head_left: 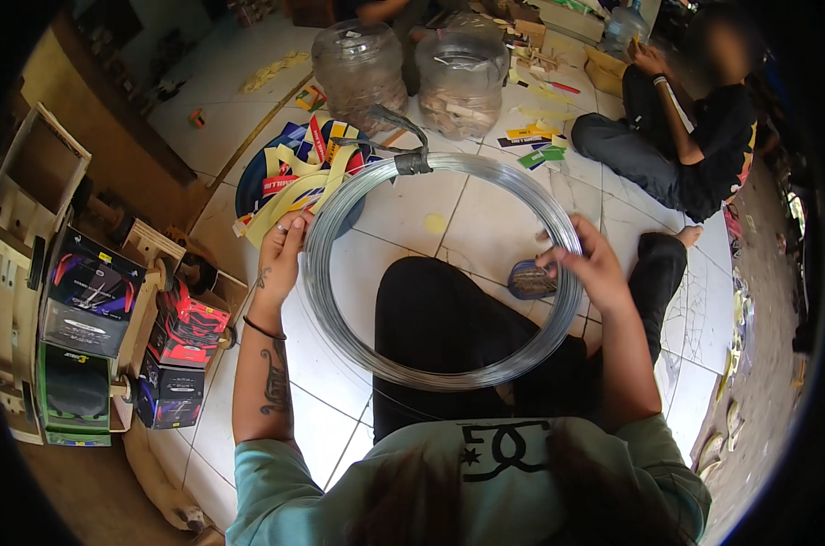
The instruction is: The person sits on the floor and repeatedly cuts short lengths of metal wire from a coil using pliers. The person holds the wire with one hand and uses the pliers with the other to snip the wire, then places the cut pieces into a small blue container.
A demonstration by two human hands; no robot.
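Observation:
A large coil of silvery wire (449, 375) stands tilted before me, above my bent dark-trousered legs. My left hand (285, 244) pinches its left rim, thumb toward me. On the opposite side my right hand (593, 266) is closed round the rim, its fingers partly inside the ring. Black binding (413, 163) wraps the top of the coil, with loose dark strips (396, 126) trailing off it. Through the ring, near my right hand, shows an oval blue-edged thing (529, 279) whose kind I cannot make out.
Behind the coil sits a blue basin (247, 189) of coloured paper strips. Two clear plastic tubs (358, 56) hold wood pieces. A person (672, 136) sits at the right. Boxes (90, 296) and wooden frames (30, 200) stand left; an animal's leg (162, 478) lies below them.

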